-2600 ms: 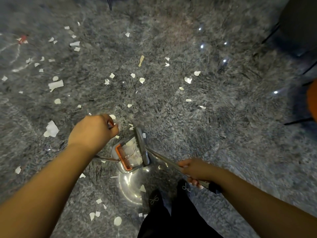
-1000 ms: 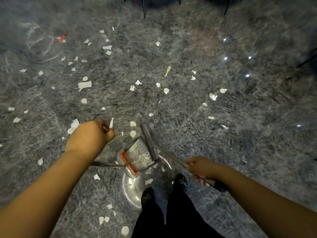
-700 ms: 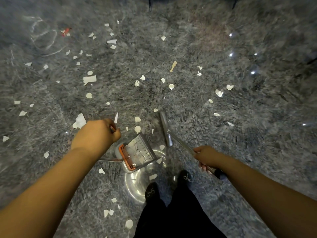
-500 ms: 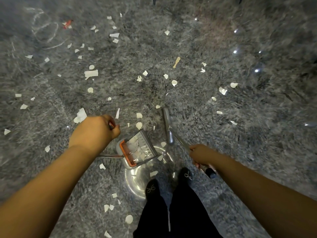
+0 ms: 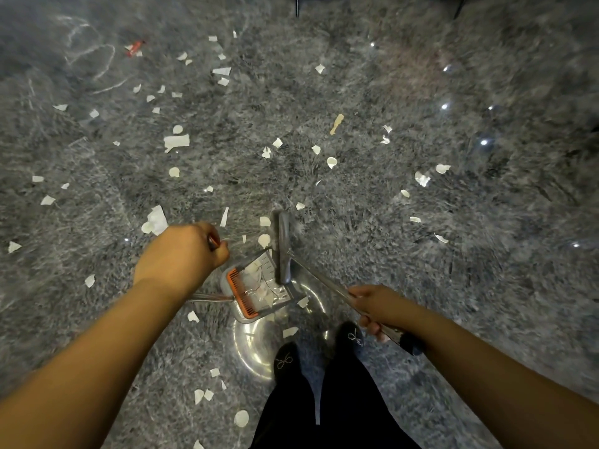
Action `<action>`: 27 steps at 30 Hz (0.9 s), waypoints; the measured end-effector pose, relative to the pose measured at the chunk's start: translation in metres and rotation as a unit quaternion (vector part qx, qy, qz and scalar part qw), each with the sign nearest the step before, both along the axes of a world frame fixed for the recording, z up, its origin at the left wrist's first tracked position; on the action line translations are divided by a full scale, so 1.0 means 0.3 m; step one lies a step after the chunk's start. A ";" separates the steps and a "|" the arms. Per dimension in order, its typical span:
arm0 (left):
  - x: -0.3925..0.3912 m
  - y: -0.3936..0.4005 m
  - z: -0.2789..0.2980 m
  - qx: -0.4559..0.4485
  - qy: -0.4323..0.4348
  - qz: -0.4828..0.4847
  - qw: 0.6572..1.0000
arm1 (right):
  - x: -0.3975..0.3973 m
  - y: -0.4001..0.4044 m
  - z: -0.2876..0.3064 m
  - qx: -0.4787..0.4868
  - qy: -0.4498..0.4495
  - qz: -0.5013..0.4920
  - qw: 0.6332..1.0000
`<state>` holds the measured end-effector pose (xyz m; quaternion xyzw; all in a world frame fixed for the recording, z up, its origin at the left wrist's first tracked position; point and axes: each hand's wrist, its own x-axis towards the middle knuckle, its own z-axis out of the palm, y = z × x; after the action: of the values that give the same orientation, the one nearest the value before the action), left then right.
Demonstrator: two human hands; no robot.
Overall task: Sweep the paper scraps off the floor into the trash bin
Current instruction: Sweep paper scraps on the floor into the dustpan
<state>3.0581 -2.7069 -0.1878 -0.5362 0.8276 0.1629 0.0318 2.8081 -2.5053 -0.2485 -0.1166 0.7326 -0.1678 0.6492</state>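
Observation:
White paper scraps (image 5: pixel 176 141) lie scattered over the grey marbled floor (image 5: pixel 372 189). My left hand (image 5: pixel 181 257) grips the top of the dustpan's handle. The grey dustpan (image 5: pixel 256 288) with an orange comb edge sits on the floor below it and holds several scraps. My right hand (image 5: pixel 372 306) grips the broom's metal handle (image 5: pixel 324 281). The grey broom head (image 5: pixel 283 247) rests against the dustpan's open front edge. More scraps lie just in front of the broom head (image 5: pixel 264 239).
My black shoes (image 5: pixel 287 361) and dark trousers stand just behind the dustpan, over a bright shiny reflection on the floor (image 5: pixel 256 345). A red wrapper (image 5: pixel 134 48) lies far left. Thin dark furniture legs (image 5: pixel 296 4) show at the top edge.
The broom head swung out ahead of the dustpan and has come back against its front edge. The view shifted slightly; the dustpan stayed where it was.

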 end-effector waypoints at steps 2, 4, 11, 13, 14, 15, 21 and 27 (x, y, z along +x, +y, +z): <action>0.019 -0.008 0.010 0.012 -0.003 0.008 1.000 | -0.009 0.000 0.011 -0.008 0.018 0.006 1.000; 0.046 -0.020 0.021 0.022 -0.002 0.032 0.999 | -0.021 -0.008 0.021 -0.010 0.031 0.013 0.999; 0.133 -0.050 0.052 0.012 -0.009 0.079 0.997 | -0.040 -0.086 -0.012 0.001 0.089 0.096 0.991; 0.140 -0.046 0.045 0.005 -0.017 0.069 0.997 | -0.023 -0.114 -0.025 0.009 0.099 0.132 0.986; 0.143 -0.046 0.041 0.002 -0.016 0.067 0.998 | -0.009 -0.129 -0.030 0.011 0.097 0.147 0.984; 0.145 -0.047 0.036 -0.002 -0.015 0.067 0.998 | 0.008 -0.146 -0.031 0.010 0.090 0.161 0.983; 0.163 -0.038 0.003 -0.007 -0.003 0.075 0.997 | 0.116 -0.228 -0.048 0.003 0.043 0.241 0.970; 0.211 -0.043 -0.019 -0.027 0.001 0.079 0.996 | 0.182 -0.217 -0.031 -0.017 -0.006 0.201 0.979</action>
<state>3.1214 -2.7197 -0.1937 -0.6006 0.7866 0.1432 0.0036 2.8627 -2.5705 -0.2576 -0.2716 0.6872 -0.0465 0.6721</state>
